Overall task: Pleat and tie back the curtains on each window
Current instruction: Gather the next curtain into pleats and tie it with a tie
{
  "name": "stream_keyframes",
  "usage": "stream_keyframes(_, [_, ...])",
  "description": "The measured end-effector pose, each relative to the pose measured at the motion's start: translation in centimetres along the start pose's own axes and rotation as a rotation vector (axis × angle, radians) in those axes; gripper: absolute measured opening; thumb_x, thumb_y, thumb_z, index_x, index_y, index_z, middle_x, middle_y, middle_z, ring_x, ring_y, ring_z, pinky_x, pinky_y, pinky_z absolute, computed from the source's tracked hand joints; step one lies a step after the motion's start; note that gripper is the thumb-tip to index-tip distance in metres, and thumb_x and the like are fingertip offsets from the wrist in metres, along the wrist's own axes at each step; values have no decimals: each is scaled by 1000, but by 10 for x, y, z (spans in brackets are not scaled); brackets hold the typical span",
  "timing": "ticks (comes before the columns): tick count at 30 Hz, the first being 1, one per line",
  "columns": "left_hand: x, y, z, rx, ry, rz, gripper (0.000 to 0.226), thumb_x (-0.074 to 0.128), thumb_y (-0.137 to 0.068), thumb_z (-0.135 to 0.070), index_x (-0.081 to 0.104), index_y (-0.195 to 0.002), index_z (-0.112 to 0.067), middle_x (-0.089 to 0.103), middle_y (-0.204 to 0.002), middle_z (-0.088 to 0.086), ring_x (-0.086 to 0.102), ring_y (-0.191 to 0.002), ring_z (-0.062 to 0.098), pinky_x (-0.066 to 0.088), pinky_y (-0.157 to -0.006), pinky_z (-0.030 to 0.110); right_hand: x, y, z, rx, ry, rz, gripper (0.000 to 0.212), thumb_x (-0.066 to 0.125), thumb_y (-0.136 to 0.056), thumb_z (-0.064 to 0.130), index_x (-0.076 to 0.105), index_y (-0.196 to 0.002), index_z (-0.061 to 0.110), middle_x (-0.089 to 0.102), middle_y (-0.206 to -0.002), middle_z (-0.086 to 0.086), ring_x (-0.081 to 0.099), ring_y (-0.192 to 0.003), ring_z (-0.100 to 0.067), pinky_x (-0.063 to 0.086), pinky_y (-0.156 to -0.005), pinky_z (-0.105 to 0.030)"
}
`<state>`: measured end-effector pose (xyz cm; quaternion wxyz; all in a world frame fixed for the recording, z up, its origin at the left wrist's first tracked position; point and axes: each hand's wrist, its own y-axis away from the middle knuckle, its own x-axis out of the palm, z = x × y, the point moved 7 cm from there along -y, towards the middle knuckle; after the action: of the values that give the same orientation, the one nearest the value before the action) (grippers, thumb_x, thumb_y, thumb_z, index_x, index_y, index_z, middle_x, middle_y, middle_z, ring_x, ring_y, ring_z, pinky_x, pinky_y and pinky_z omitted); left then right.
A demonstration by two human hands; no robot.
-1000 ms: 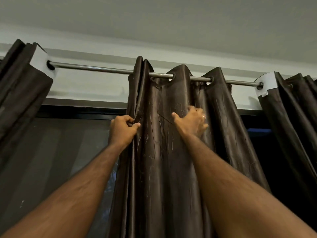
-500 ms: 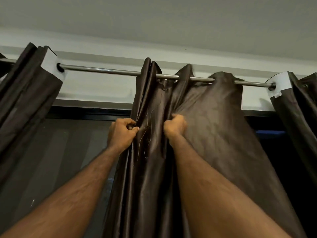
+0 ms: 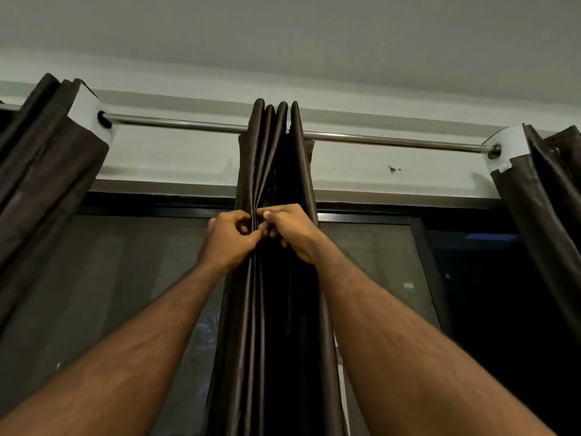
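Your left hand [image 3: 228, 239] and right hand [image 3: 290, 229] meet in front of you, raised toward the middle curtain [image 3: 273, 325], a dark brown panel that hangs from the metal curtain rod [image 3: 393, 142] and is gathered into a narrow column of upright folds. Both hands grip the bunched fabric a little way below the rod: your left fingers [image 3: 242, 220] are curled round the left side of the folds with the thumb pressing in from the front, and your right fingers [image 3: 276, 212] are curled round the right side, thumb tip pinching cloth right beside your left thumb. The two hands touch each other at the knuckles. Above them the pleat tops stand close together over the rod. At the far left a second dark curtain [image 3: 47, 158] hangs bunched, its pale lining showing at the eyelet, and another gathered curtain [image 3: 540, 196] hangs at the far right. Behind the panel is the dark window [image 3: 361, 262] with a black frame, under a pale wall [image 3: 176, 155] and ceiling.
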<state>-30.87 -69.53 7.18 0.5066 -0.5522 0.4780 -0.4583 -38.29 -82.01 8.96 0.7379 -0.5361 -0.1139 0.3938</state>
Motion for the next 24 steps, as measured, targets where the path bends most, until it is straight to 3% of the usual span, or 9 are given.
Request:
stream_keyframes(2, [6, -2, -4, -4, -98, 15, 16, 79, -79, -33, 74, -91, -25, 66, -73, -3, 64, -74, 19, 59, -69, 43, -22, 8, 7, -123, 191, -208, 24, 58, -95, 13, 75, -112, 15, 72, -93, 0, 65, -79, -6, 59, -71, -25])
stream_keyframes(4, [9, -4, -4, -28, -112, 9, 18, 78, -80, -23, 74, -97, -21, 65, -75, -3, 64, -76, 19, 60, -73, 41, -47, 20, 19, -251, 556, -510, 19, 66, -91, 25, 72, -109, 21, 66, -106, 2, 62, -98, -13, 56, -89, -38])
stream_keyframes(5, [9, -4, -3, -30, -103, 9, 17, 77, -81, -20, 75, -98, -18, 64, -73, -3, 64, -74, 18, 59, -72, 39, -58, 27, 25, -272, 731, -620, 28, 68, -90, 33, 66, -116, 23, 61, -113, 0, 57, -106, -16, 51, -94, -40])
stream_keyframes(7, [10, -3, -2, -28, -78, 14, 19, 77, -82, -16, 74, -101, -16, 63, -71, -3, 63, -71, 17, 55, -70, 36, -78, 27, 19, -162, 871, -635, 56, 73, -86, 43, 52, -134, 22, 54, -126, -3, 52, -118, -22, 46, -99, -44])
stream_keyframes(10, [9, -1, 3, -43, -51, 26, 26, 75, -85, -12, 73, -110, -14, 67, -76, 4, 66, -75, 19, 57, -73, 34, -91, 14, -6, 21, 641, -432, 52, 77, -86, 26, 55, -133, 20, 66, -121, -4, 63, -113, -25, 54, -96, -43])
stream_keyframes(13, [3, -1, 8, -52, -27, 48, 23, 73, -86, -8, 74, -107, -15, 67, -74, 8, 66, -73, 22, 58, -73, 33, -96, 18, -21, 96, 606, -498, 28, 69, -87, 9, 70, -114, 17, 71, -108, -6, 67, -97, -26, 58, -83, -36])
stream_keyframes(17, [-12, -6, 14, -78, 10, 90, 30, 72, -86, -7, 73, -115, -13, 56, -65, 2, 54, -66, 11, 47, -68, 24, -73, 30, -25, 61, 496, -621, 18, 62, -90, 30, 65, -105, 22, 65, -93, -1, 62, -90, -23, 55, -78, -36])
stream_keyframes(20, [-27, -9, 16, -83, 42, 132, 31, 73, -86, -5, 74, -115, -14, 56, -63, -1, 51, -61, 7, 48, -62, 18, -30, 19, -20, -34, 421, -516, 36, 66, -92, 43, 60, -120, 21, 64, -104, 1, 62, -93, -18, 57, -81, -38])
stream_keyframes(24, [-47, -15, 17, -55, 78, 144, 28, 76, -83, -3, 77, -110, -13, 49, -44, -16, 42, -44, -3, 38, -50, 6, -2, 9, -15, 32, 372, -647, 33, 53, -100, 12, 59, -132, 16, 67, -112, -7, 65, -97, -21, 59, -85, -36])
